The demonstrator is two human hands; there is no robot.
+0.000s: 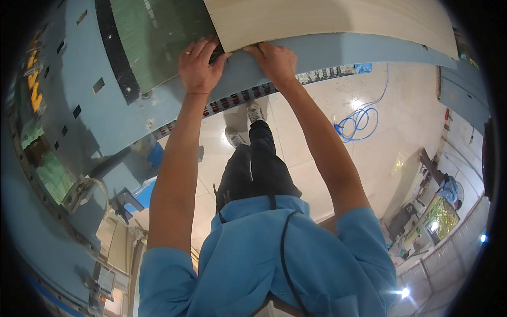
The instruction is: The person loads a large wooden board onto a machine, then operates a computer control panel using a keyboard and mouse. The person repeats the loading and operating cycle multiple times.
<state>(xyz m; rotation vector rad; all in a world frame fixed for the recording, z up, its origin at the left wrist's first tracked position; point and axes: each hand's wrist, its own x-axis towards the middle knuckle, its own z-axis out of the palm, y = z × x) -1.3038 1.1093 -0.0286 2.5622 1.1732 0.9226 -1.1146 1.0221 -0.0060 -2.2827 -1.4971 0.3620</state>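
A large pale wooden board (317,18) lies on the blue-grey machine table, its near-left corner between my hands. My left hand (199,67) is at that corner. Its thumb touches the front edge, and its fingers are apart from the thumb, reaching along the board's left side over a dark strip. My right hand (277,62) is closed at the board's front edge, thumb toward the corner and the other fingers curled; their tips are partly hidden. Left of the board is a green panel (158,39) set in the table, bordered by a black strip (119,58).
The blue-grey table (68,100) has several square slots. Along its front side runs a row of dark and reddish fittings (237,99). A coiled blue hose (360,122) lies on the pale tiled floor behind my right arm. Another person (448,187) is at the far right.
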